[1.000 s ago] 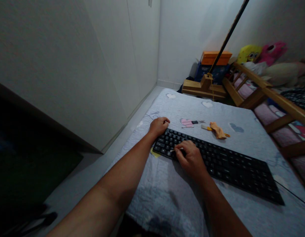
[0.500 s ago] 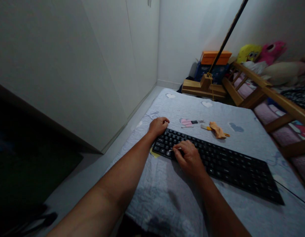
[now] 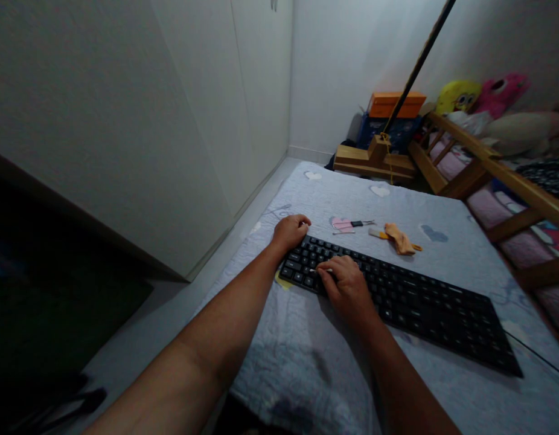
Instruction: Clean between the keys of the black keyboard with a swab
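Observation:
A black keyboard (image 3: 424,302) lies at a slant on the pale quilted cover. My left hand (image 3: 291,232) is at its far left corner, fingers curled over the edge and gripping it. Over the left-hand keys, my right hand (image 3: 345,281) is closed in a pinch on a thin cotton swab (image 3: 314,270), whose white tip points left at the lower key rows. Most of the swab is hidden by the fingers. Beyond the keyboard lie a slim tool with a black grip (image 3: 357,224), another cotton swab (image 3: 343,233) and an orange cloth (image 3: 398,239) over a yellow-handled brush (image 3: 378,234).
The keyboard's cable (image 3: 535,351) trails off to the right. A tall white wardrobe (image 3: 207,121) stands along the left. Behind the quilted cover (image 3: 302,362) are a wooden stand (image 3: 358,157) with a dark pole and an orange box (image 3: 397,104). A wooden bed rail (image 3: 524,181) borders the right.
My right hand has shifted slightly, taking the swab's tip a little away from me, up from the bottom key row. My left hand and the keyboard have stayed in place.

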Tool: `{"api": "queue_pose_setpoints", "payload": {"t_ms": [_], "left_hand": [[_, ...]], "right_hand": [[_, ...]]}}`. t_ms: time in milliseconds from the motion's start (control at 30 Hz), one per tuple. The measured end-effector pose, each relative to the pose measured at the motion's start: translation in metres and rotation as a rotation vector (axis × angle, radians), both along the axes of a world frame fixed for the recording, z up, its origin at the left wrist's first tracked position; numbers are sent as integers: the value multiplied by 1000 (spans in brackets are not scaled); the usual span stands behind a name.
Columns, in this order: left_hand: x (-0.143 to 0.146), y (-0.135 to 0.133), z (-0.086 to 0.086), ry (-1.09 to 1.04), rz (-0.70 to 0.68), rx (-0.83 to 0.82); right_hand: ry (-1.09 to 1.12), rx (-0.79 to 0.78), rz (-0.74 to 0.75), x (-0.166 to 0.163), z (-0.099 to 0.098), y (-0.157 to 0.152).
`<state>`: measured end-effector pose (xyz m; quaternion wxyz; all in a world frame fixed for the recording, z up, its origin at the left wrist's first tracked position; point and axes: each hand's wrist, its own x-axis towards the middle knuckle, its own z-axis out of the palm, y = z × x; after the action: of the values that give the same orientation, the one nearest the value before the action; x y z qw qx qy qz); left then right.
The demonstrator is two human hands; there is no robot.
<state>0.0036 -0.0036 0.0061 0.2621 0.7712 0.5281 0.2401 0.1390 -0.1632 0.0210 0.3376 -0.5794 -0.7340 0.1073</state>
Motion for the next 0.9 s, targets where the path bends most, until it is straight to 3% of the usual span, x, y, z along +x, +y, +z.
{"api": "queue_pose_setpoints", "payload": {"t_ms": [900], "left_hand": [[0, 0, -1, -3, 2, -7]], "right_hand": [[-13, 3, -12, 0, -1, 1]]}}
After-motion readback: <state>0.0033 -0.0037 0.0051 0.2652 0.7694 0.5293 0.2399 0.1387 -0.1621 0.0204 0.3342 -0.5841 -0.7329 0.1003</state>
